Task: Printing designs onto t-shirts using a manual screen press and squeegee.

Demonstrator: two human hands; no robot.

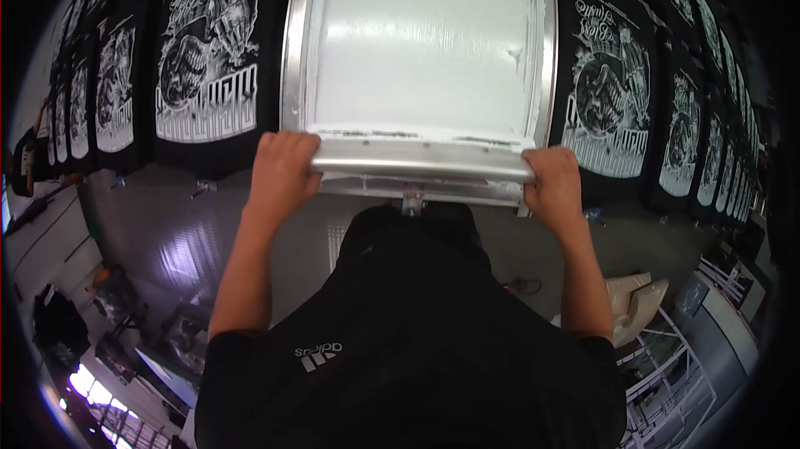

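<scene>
A wide metal squeegee (423,160) lies across the near end of a screen-printing frame (547,49). My left hand (284,167) is wrapped round its left end, and my right hand (553,185) grips the right end. Beyond the squeegee, the screen mesh (417,49) is coated with white ink, thicker along the side edges. A few dark streaks show in the ink right by the blade, whose lower edge is hidden. Both arms reach forward from my body, roughly level with each other.
Black printed shirts (208,49) lie on boards to the left, and more shirts (607,90) curve away on the right. Under the near frame edge is a metal bracket (411,200). Cardboard (637,303) and a white metal rack (671,366) stand behind me at the right.
</scene>
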